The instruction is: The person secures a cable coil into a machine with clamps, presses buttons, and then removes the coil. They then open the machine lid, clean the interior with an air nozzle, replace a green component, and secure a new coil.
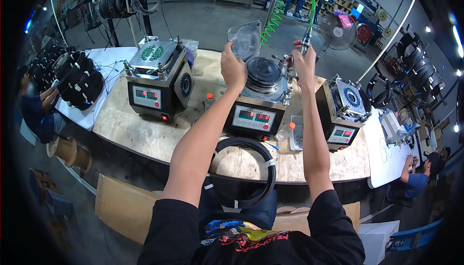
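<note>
My left hand (233,69) grips the left edge of a square plate with a round disc (246,40), holding it upright above the middle polishing machine (253,113). In front of that plate lies the machine's round black platen (264,71), uncovered. My right hand (303,64) is wrapped round a metal air blow gun (305,47), right of the platen and near the machine's corner clamps. A green air hose (313,4) runs up from the gun. The machine's display is lit with red digits.
Similar machines stand at left (154,79) and right (344,113) on the wooden table (193,134). A coil of black cable (274,171) hangs over the front edge. Small orange-capped bottles (210,101) stand beside the middle machine. Other people sit at both sides; a fan (338,32) is behind.
</note>
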Available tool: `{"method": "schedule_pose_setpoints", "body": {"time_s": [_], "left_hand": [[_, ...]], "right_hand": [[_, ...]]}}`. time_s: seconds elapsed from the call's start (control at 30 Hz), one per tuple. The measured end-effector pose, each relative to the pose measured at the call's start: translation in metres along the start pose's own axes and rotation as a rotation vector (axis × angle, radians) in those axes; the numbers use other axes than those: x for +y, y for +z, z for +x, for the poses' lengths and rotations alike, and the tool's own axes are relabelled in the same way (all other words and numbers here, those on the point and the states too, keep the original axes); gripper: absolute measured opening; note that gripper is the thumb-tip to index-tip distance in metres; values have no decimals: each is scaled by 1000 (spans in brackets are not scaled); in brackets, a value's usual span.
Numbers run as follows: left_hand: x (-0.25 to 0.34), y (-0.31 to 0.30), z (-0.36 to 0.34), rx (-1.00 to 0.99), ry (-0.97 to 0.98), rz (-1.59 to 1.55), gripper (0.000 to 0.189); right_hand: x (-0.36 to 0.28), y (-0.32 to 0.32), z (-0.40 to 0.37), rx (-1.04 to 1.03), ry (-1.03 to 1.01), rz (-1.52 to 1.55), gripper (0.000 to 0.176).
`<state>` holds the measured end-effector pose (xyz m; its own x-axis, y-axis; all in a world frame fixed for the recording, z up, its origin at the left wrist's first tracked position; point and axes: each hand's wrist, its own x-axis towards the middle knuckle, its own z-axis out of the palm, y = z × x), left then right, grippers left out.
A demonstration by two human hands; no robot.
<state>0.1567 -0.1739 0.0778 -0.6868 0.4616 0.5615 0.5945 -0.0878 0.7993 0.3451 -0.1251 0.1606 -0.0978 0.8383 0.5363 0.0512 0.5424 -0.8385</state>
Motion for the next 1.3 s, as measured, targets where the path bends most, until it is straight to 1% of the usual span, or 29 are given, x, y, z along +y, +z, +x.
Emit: {"method": "schedule_pose_setpoints", "body": {"time_s": [0.1,0.13,0.23,0.27,0.37,0.4,0.5,0.53,0.6,0.63,0.67,0.77,0.8,0.9,0.93,1.03,1.1,1.17,1.2,1.3], "left_hand": [[3,-1,1,-28,-48,22,49],[2,0,2,-25,-45,12,49],[2,-1,2,-24,-58,-13,49],[3,-2,2,-33,-73,-19,49],[2,-2,4,-43,-90,-53,49],[0,-1,4,-45,-90,-65,49],[-5,2,3,12,-11,-80,51],[-3,0,4,-2,-33,-79,51],[2,-3,4,-37,-78,-77,52],[1,-2,4,-36,-61,-84,50],[0,-2,4,-35,-44,-90,49],[-9,5,4,0,-9,-114,45],[-10,5,4,19,1,-122,43],[-10,4,4,41,40,-102,42],[-9,4,3,35,36,-106,42],[-3,1,1,-3,0,-111,41],[-1,-2,3,-50,-47,-100,40],[-6,0,2,-48,15,-15,39],[-6,0,2,-47,47,27,39],[-8,0,1,-60,78,80,39]], "right_hand": [[0,-3,-3,-89,127,112,28],[6,-3,-4,-43,56,55,28],[25,2,4,93,-159,34,26],[29,-2,4,48,-48,125,25],[26,1,2,-71,57,312,23],[21,4,-1,-36,18,254,21],[46,8,6,9,-9,398,24],[30,11,-2,13,18,403,21],[21,23,-16,-43,52,420,21],[19,30,-21,-68,71,427,21],[26,39,-21,-102,10,421,19],[13,59,-32,-71,18,492,16],[9,65,-31,-6,-3,550,15],[-9,67,-21,214,-74,544,13],[-6,67,-13,271,-118,584,11],[-4,60,1,235,-100,576,11],[3,56,2,140,-62,422,12],[16,53,1,71,-28,233,11],[17,55,2,97,-73,191,12],[13,52,5,173,-126,285,12]]}}
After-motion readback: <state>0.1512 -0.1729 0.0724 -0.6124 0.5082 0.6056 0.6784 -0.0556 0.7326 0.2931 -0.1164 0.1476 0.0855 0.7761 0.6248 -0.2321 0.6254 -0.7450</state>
